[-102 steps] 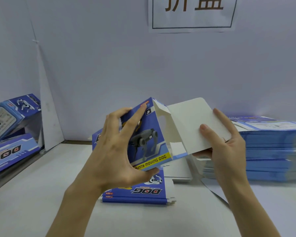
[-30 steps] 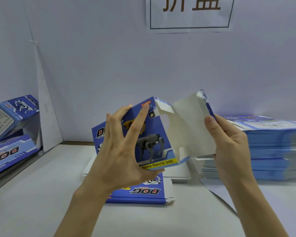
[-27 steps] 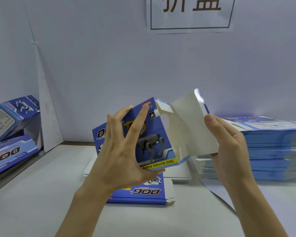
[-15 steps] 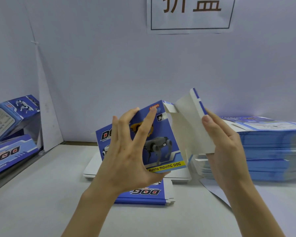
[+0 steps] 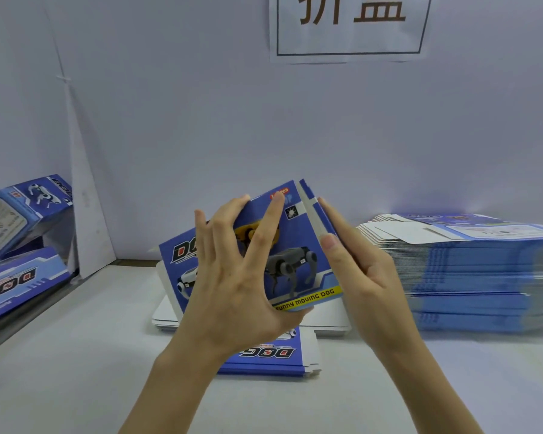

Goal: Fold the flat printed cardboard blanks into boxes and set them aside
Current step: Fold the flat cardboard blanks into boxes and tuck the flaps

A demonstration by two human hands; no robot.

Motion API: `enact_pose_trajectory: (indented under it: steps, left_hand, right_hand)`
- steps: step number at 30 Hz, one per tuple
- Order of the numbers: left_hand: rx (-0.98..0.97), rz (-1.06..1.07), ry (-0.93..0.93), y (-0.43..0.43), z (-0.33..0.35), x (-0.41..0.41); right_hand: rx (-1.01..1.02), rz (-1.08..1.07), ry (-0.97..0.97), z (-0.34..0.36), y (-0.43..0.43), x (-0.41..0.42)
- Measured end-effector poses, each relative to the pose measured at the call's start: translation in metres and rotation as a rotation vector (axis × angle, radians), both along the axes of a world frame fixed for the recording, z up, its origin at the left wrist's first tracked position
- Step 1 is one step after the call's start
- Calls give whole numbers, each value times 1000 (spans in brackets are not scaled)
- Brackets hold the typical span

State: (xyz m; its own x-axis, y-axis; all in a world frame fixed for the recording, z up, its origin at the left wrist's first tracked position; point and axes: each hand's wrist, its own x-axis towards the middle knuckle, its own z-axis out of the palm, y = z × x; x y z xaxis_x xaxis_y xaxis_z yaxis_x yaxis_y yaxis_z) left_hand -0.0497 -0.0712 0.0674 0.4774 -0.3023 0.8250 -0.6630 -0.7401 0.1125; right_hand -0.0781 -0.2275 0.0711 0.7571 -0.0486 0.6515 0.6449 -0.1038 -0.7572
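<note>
While the blue printed cardboard box [image 5: 298, 245] is hovering over the white table [image 5: 76, 355], you are gripping its front face and bottom edge with your left hand [image 5: 232, 286] and pressing your right hand [image 5: 361, 277], fingers straight, against its end flap [image 5: 311, 211]; a stack of flat blue blanks [image 5: 470, 270] is lying to the right.

Glossy printed cardboard box [image 5: 298, 245]; matt white tabletop [image 5: 76, 371].

Bright, even, bluish light; soft shadows; edges bowed and slightly blurred.
</note>
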Motion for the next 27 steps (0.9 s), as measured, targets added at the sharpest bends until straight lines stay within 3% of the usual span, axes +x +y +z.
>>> enact_pose_trajectory:
  steps: [9,14,20,27]
  left_hand:
    - [28,15,-23,0,0,-1]
    - [-7,33,-27,5,4,-1]
    - [-174,-43,59,6,5,-4]
    - [-162,15,18,3,5,-7]
  right_hand:
    - [-128,25,45,-1,4,-4]
    - [92,253,62,-1,-10,-1]
    - [-71,174,-8,-5,-7,-3]
    - [-179,-12,-106,-5,4,-4]
